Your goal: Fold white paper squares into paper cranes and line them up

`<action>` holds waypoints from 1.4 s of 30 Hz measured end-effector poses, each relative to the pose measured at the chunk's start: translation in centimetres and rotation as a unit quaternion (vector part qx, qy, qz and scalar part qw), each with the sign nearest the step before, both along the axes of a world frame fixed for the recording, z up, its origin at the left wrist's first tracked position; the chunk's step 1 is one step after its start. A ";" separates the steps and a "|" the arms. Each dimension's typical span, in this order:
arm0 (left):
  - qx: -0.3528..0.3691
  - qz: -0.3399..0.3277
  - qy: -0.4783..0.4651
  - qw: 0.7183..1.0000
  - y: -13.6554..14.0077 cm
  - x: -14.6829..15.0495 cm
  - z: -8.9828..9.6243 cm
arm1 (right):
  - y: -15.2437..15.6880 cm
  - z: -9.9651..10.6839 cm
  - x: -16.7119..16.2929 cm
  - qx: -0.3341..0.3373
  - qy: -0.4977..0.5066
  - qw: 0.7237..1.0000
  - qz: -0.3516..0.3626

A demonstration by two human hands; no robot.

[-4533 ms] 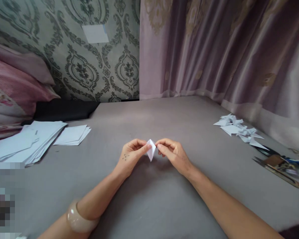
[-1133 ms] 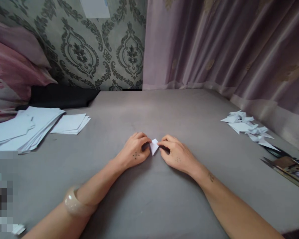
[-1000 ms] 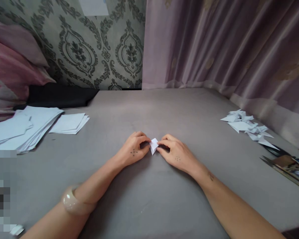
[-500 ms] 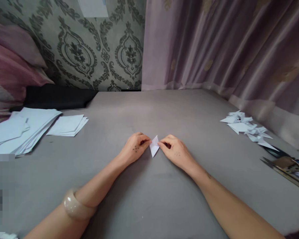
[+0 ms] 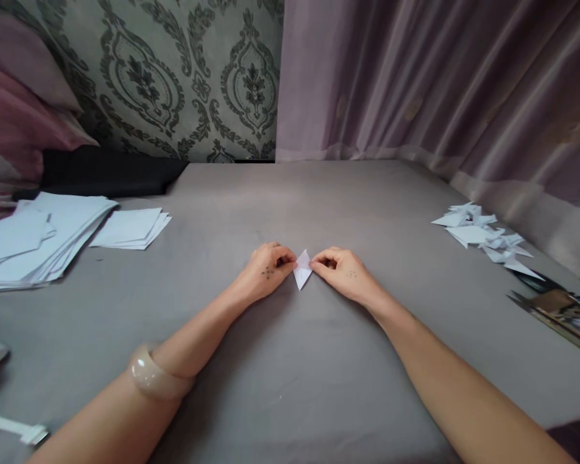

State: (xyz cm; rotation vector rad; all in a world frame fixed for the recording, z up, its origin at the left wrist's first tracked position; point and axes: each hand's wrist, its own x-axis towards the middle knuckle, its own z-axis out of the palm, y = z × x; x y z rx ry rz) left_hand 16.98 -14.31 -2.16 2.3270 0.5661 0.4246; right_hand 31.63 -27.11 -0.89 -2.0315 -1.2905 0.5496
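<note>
A small folded piece of white paper (image 5: 303, 270), shaped like a narrow diamond, is held between my two hands just above or on the grey tabletop (image 5: 280, 361); I cannot tell if it touches. My left hand (image 5: 269, 269) pinches its left corner between thumb and fingers. On the opposite corner, my right hand (image 5: 341, 272) has a similar pinch. One tip of the paper points away from me and the other towards me. A pale bangle (image 5: 157, 377) circles my left forearm.
Large white sheets (image 5: 72, 225) and smaller paper squares (image 5: 130, 227) lie at the left, before a black cloth (image 5: 106, 171). Folded paper shapes (image 5: 481, 232) are heaped at the right, near scissors (image 5: 551, 316). A white cable plug (image 5: 31, 433) is at lower left.
The whole view has tilted slightly downward, so the scene sits higher. Both hands still hold the paper by its side corners, with little visible change in its shape.
</note>
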 end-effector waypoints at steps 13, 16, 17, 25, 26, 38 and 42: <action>-0.002 0.008 0.033 0.999 0.0 0.2 0.4 | 0.1 -0.3 -0.1 0.002 -0.040 0.999 -0.004; 0.018 0.005 0.039 0.999 0.0 0.3 0.3 | 0.3 -0.5 0.0 0.000 -0.039 0.999 0.000; 0.023 0.005 0.040 0.999 -0.1 0.3 0.4 | 0.3 -0.5 0.0 0.000 -0.040 0.999 0.000; 0.038 0.016 0.050 0.998 -0.4 0.2 0.8 | 0.4 -0.4 -0.2 0.000 -0.043 0.999 -0.015; 0.040 0.016 0.050 0.998 -0.4 0.2 0.8 | 0.4 -0.4 -0.2 0.000 -0.046 0.999 -0.016; 0.165 -0.018 0.038 0.985 -1.0 -0.4 0.4 | -0.6 -0.4 -0.4 0.030 -0.108 0.993 0.030; 0.252 -0.095 0.059 0.961 -1.4 -1.0 1.0 | -1.5 -0.2 -0.8 0.020 -0.176 0.981 0.083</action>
